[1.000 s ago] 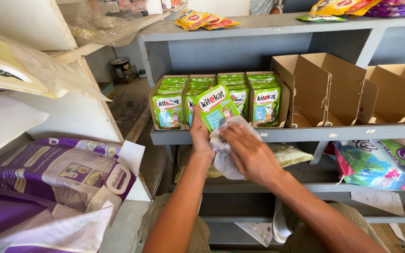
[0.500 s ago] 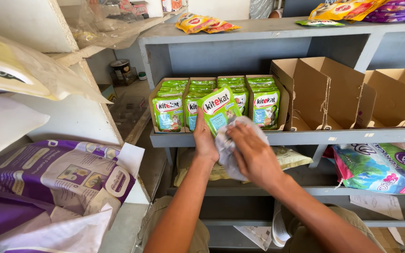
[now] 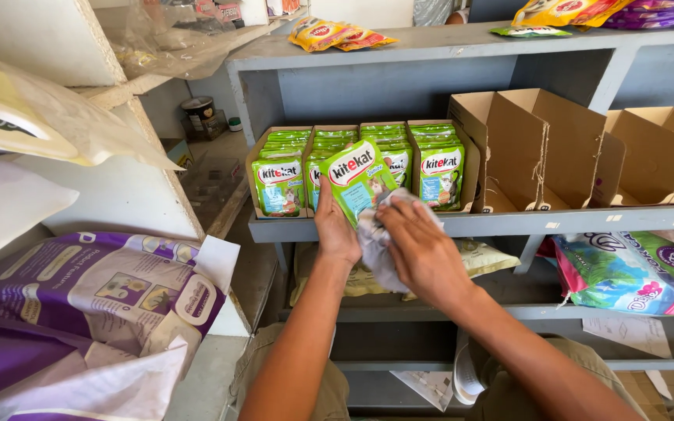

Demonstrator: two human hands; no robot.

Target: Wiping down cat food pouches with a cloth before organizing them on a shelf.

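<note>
Glossy plastic pouch (image 3: 359, 181), soft crumpled cloth (image 3: 380, 253), matt brown cardboard boxes (image 3: 536, 148), dull grey painted shelf (image 3: 509, 222).

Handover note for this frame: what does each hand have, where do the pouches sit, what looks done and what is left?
Left hand: holds one green pouch upright in front of the shelf.
Right hand: presses a grey cloth against the pouch's lower part.
Other pouches: standing in rows in open cardboard trays on the shelf. The brown boxes to the right show no contents.
Done: one pouch is out and under the cloth.
Left: that pouch is not yet back in a tray; whether the shelved ones are wiped cannot be told.
</note>
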